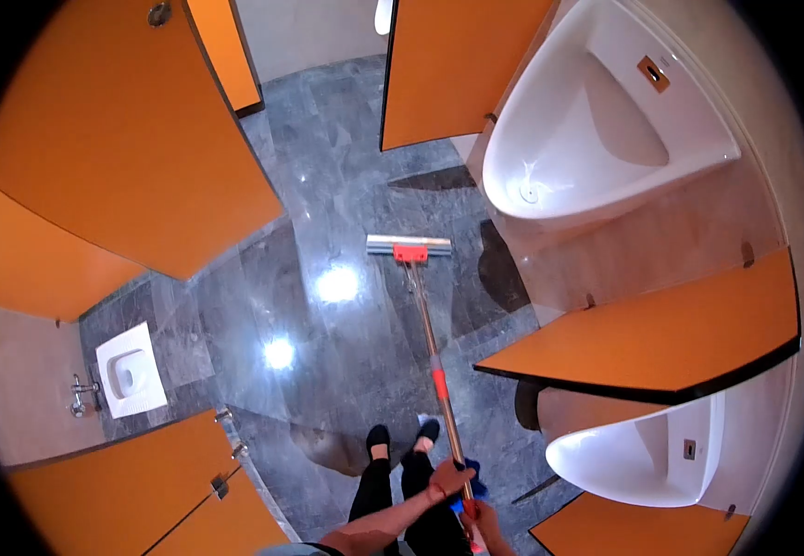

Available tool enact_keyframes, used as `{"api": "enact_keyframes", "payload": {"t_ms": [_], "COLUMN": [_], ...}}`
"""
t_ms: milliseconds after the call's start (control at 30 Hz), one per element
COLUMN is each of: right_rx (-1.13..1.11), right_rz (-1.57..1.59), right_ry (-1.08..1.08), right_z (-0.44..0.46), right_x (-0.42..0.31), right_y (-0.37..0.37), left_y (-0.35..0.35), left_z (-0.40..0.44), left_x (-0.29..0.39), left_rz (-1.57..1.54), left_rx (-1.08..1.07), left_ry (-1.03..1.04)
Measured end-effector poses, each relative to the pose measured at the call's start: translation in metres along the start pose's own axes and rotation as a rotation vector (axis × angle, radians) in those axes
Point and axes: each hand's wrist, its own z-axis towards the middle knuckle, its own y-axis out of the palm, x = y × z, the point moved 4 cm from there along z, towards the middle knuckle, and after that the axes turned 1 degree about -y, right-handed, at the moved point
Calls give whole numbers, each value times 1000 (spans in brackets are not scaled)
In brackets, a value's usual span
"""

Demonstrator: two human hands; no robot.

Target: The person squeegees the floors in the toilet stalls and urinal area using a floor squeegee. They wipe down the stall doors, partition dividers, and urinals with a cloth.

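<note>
A long mop pole (pixel 428 324) with red fittings runs up from my hands to a flat mop head (pixel 409 246), which lies on the grey tiled floor. My left hand (pixel 451 478) is closed around the pole near its lower end. Just below it, my right hand (pixel 483 521) is also wrapped round the pole. Something blue (pixel 476 482) shows beside the pole, close to my hands; what it is cannot be made out. My feet in dark shoes (pixel 379 435) stand left of the pole.
White urinals (pixel 596 120) line the right wall, with orange dividers (pixel 661 334) between them. On the left are orange stall panels (pixel 124 120), a squat toilet (pixel 129 371) and a tap (pixel 78 394). Bright light reflections lie on the floor.
</note>
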Motion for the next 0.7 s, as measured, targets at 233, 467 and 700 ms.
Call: {"api": "enact_keyframes", "payload": {"t_ms": [233, 467, 700], "right_rx": [79, 104, 23], "right_rz": [-125, -164, -102], "right_ry": [-15, -411, -351], "right_z": [64, 270, 311], "right_x": [-100, -330, -398], "right_y": [10, 75, 74], "left_y": [-47, -241, -303], "left_z": [79, 292, 337], "left_x": [33, 147, 233], "left_rz": [-136, 209, 343], "left_rx": [72, 410, 415], "left_ry": [-94, 90, -27]}}
